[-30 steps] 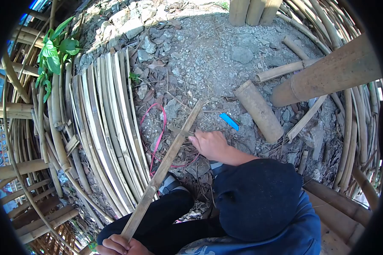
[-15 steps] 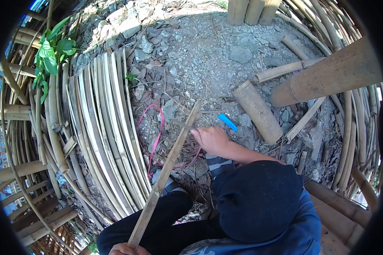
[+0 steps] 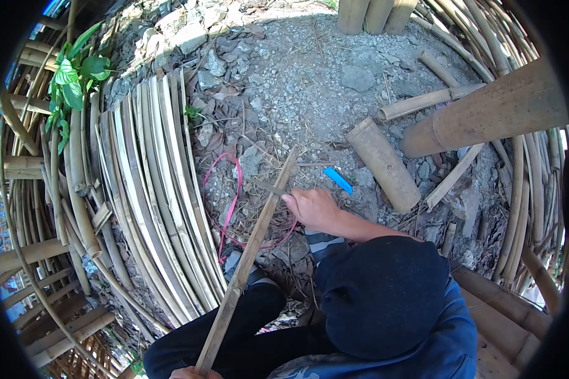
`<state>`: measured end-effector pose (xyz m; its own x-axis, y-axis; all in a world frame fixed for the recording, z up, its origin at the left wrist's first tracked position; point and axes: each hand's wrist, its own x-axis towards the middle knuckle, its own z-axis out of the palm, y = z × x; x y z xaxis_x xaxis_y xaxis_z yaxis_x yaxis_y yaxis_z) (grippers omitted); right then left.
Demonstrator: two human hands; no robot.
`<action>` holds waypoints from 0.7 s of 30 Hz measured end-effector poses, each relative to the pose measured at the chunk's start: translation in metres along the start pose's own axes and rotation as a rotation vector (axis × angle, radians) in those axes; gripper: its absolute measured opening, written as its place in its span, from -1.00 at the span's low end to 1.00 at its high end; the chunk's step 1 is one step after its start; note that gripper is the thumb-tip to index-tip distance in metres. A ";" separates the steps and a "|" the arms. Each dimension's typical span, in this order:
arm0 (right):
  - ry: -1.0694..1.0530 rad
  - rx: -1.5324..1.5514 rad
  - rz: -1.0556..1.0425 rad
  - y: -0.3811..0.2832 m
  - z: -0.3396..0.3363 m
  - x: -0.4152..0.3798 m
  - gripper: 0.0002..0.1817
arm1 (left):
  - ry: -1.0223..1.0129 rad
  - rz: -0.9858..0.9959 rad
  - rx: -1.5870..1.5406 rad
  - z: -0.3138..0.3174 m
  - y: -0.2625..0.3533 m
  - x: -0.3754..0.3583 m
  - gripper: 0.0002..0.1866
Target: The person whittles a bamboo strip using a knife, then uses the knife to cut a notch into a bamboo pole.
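Note:
A long split bamboo strip point(image 3: 250, 259) runs slantwise from the bottom edge up to the middle of the view. My left hand point(image 3: 195, 373) grips its lower end, partly cut off by the frame's edge. Near the upper end, my right hand point(image 3: 313, 210) is closed on a knife, its handle hidden in the fingers. The narrow knife blade point(image 3: 269, 186) lies across the strip and points left. To the right of this hand, a blue object point(image 3: 339, 180), perhaps a cutter handle, rests on the ground. A loop of pink string point(image 3: 235, 201) lies beneath and beside the strip.
Many split bamboo strips point(image 3: 152, 189) lie side by side on the left. At right are a short bamboo section point(image 3: 385, 165) and a thick bamboo pole point(image 3: 487, 112). A green plant point(image 3: 73, 76) grows upper left. My dark cap point(image 3: 382, 297) covers the lower middle.
The bamboo strip and my left hand have shifted slightly down and to the right. The knife stays across the strip near its upper end, with my right hand almost in place.

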<state>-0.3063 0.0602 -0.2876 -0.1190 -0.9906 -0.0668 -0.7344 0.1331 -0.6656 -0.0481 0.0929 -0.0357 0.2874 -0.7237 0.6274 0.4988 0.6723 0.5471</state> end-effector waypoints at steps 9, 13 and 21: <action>-0.035 0.005 0.219 0.026 0.000 0.002 -0.44 | 0.112 -0.042 0.116 -0.001 0.007 0.000 -0.25; -0.024 0.140 0.050 -0.021 -0.011 -0.012 -0.47 | 0.081 -0.024 0.097 0.000 -0.001 0.004 -0.27; -0.036 0.022 0.028 -0.008 -0.017 -0.007 -0.48 | -0.099 -0.008 0.002 -0.008 -0.002 0.005 -0.28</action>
<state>-0.3110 0.0665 -0.2691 -0.1150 -0.9871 -0.1117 -0.7165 0.1603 -0.6790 -0.0412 0.0867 -0.0384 0.2007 -0.7103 0.6747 0.4992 0.6667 0.5535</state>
